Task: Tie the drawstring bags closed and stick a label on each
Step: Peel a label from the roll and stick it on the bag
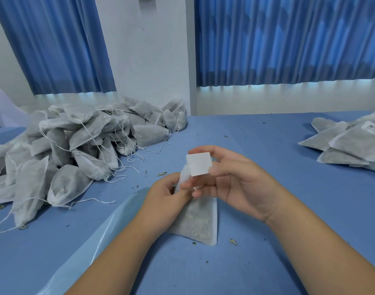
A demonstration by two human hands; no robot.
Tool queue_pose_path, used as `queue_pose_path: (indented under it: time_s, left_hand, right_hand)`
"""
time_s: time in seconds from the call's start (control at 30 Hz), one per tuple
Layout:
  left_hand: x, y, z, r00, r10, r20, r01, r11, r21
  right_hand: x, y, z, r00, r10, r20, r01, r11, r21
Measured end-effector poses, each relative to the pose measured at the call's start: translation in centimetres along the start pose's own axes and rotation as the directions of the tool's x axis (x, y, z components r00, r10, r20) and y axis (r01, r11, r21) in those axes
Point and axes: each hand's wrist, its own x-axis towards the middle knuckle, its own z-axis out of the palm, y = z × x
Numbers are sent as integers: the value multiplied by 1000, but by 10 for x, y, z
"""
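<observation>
head view: one bag (198, 222) lies on the blue table (267, 145) directly in front of the person, wide bottom edge toward the camera, narrow neck lifted off the surface. left hand (161, 196): fingers curled round the neck of the bag, gripping it from the left side. right hand (235, 179): palm turned inward, thumb and fingers curled and pinching a blank white label (199, 163) by its right edge. the label stands upright, just above the neck of the bag; whether it touches the fabric cannot be told. heap of bags (76, 150): located at the left of the table, against the wall, with loose white strings trailing onto the surface. stack of flat bags (350, 143): located at the far right edge of the table, well apart from the hands; one of these carries a printed label on its upper face. clear plastic sheet (110, 226): lies on the table beside the left forearm. small dried leaf crumbs (233, 241) are scattered over the table near the bag. blue curtains (288, 39) hang behind the table.
</observation>
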Motion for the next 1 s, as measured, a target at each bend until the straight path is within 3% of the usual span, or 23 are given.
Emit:
queue_pose_path:
  time_s: [0.23, 0.37, 0.53, 0.73, 0.9, 1.0]
  left_hand:
    - [-1, -1, -1, 971, -70, 227, 110, 980, -169]
    - [-1, -1, -2, 959, -64, 277, 126, 969, -213]
    - [1, -2, -3, 945, -101, 310, 186, 947, -260]
    - [3, 0, -4, 920, -149, 362, 296, 870, -395]
    - [2, 3, -9, 900, -132, 415, 336, 816, -470]
    - [2, 4, -11, 894, -146, 424, 361, 794, -488]
  right_hand:
    - [6, 11, 6, 942, -145, -303, 45, 948, -315]
    - [6, 15, 11, 932, -156, -328, 2, 905, -425]
    - [5, 16, 10, 926, -242, -288, 60, 851, -521]
    - [0, 12, 0, 895, -411, -173, 76, 523, -849]
    - [1, 19, -2, 900, -436, 5, 112, 219, -969]
    - [0, 18, -3, 895, -441, 60, 142, 155, -978]
